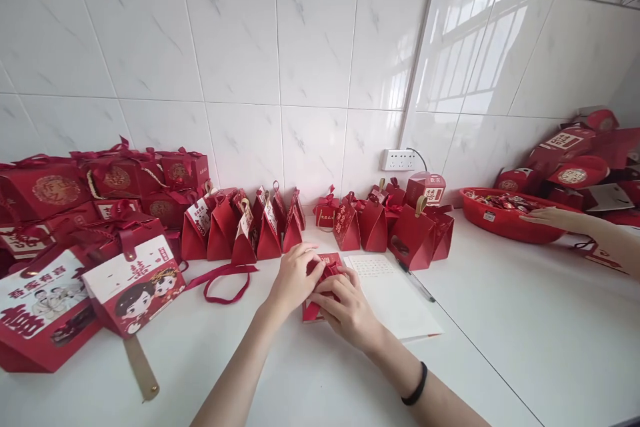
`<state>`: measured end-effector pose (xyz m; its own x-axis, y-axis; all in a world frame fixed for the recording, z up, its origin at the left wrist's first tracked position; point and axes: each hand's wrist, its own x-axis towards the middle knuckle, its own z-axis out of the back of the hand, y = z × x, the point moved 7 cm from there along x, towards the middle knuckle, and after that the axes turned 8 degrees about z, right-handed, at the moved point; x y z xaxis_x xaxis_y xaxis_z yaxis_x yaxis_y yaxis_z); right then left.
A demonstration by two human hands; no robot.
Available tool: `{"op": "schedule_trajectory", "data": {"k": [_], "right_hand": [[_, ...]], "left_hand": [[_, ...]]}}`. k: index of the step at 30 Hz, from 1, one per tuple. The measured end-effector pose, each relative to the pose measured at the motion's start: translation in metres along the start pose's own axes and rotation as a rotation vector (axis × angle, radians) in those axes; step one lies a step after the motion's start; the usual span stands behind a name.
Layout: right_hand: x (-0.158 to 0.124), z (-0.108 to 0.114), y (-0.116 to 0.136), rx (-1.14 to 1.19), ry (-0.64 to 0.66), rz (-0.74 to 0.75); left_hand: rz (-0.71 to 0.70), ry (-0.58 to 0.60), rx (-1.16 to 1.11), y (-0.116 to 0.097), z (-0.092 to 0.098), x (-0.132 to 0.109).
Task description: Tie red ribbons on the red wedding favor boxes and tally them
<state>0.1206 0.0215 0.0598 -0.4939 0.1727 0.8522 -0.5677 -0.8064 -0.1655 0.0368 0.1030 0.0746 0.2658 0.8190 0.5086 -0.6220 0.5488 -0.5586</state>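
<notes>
A small red gift box [311, 313] lies on the white table between my two hands, with a red ribbon [330, 269] on its top. My left hand [299, 280] bends over the box from the left, its thumb and fingers closed at the ribbon. From the right, my right hand [346, 307] reaches over the same ribbon with curled fingers and covers much of the box. The knot or bow is partly hidden under my fingers. Just right of the box is a white sheet of paper [400, 303] with printed characters, and a pen [417, 280] lies along its edge.
Red gift boxes [125, 177] are piled at the left, and several triangular boxes [245, 233] line the wall. A loose ribbon [227, 283] lies nearby. Another person's hand [555, 219] reaches to a red basin [530, 230] of sweets. A power strip [399, 160] is on the wall.
</notes>
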Motion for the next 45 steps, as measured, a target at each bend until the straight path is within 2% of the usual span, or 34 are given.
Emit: {"op": "schedule_trajectory", "data": {"k": [2, 6, 14, 20, 24, 30, 41, 45], "right_hand": [[0.001, 0.001, 0.003, 0.010, 0.005, 0.016], [0.003, 0.006, 0.008, 0.037, -0.014, 0.025], [0.005, 0.013, 0.017, 0.016, -0.058, 0.087], [0.002, 0.012, 0.014, 0.048, -0.075, 0.058], [0.001, 0.006, 0.018, 0.075, -0.034, 0.109], [0.002, 0.005, 0.025, 0.064, -0.061, 0.156], [0.005, 0.004, 0.036, 0.064, -0.089, 0.170], [0.006, 0.010, 0.029, 0.133, -0.068, 0.144]], "left_hand": [[-0.010, -0.017, -0.004, -0.002, 0.004, -0.006], [0.042, 0.022, -0.060, -0.001, 0.005, -0.014], [0.094, 0.089, -0.175, 0.005, 0.001, -0.016], [0.149, 0.067, -0.160, 0.009, -0.002, -0.015], [0.204, 0.035, -0.142, 0.009, -0.003, -0.016], [0.250, 0.039, -0.140, 0.006, -0.002, -0.017], [0.267, 0.025, -0.230, 0.011, -0.004, -0.016], [0.255, 0.014, -0.266, 0.014, -0.003, -0.016]]}}
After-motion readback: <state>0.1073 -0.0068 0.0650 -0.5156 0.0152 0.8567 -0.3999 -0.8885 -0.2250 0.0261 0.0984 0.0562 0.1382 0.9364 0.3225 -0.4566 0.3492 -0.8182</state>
